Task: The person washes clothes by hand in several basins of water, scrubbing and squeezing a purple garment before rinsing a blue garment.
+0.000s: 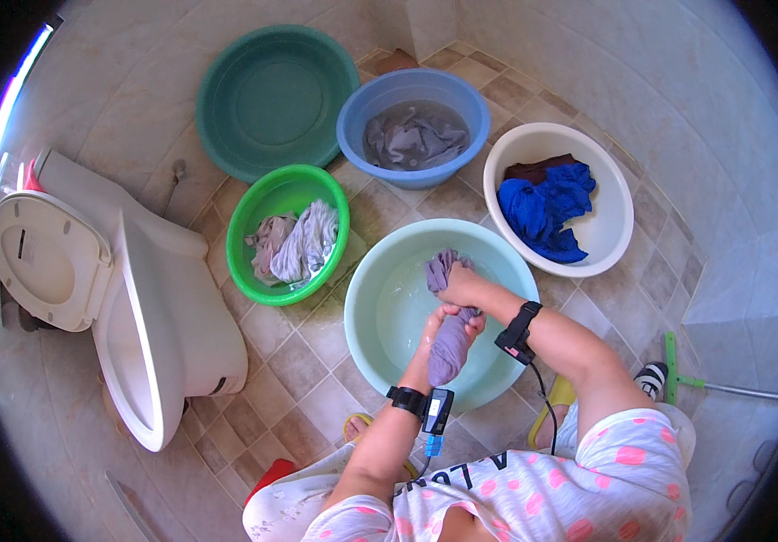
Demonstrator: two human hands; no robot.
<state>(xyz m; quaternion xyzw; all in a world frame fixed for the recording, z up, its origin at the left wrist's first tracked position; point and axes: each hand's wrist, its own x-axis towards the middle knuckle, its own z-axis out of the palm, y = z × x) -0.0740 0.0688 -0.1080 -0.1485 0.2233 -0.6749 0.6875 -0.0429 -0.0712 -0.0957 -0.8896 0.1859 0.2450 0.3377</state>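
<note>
A wet mauve-grey cloth [449, 349], bunched and twisted, is held between my two hands above a pale mint basin [374, 271] with water in it. My left hand [438, 321] grips the cloth's lower part, which hangs as a thick roll toward my body. Higher up, my right hand [460, 284] is closed round the cloth, and a crumpled end sticks out past the fist. Both wrists wear black straps with small devices and cables.
Around the mint basin stand a green basin [234, 261] with pale wet cloths, a blue basin [355, 146] with grey cloth in murky water, a white basin [612, 223] with blue and brown cloth, and a dark green basin [274, 101]. A toilet [179, 318] is at left, a squeegee [690, 381] at right.
</note>
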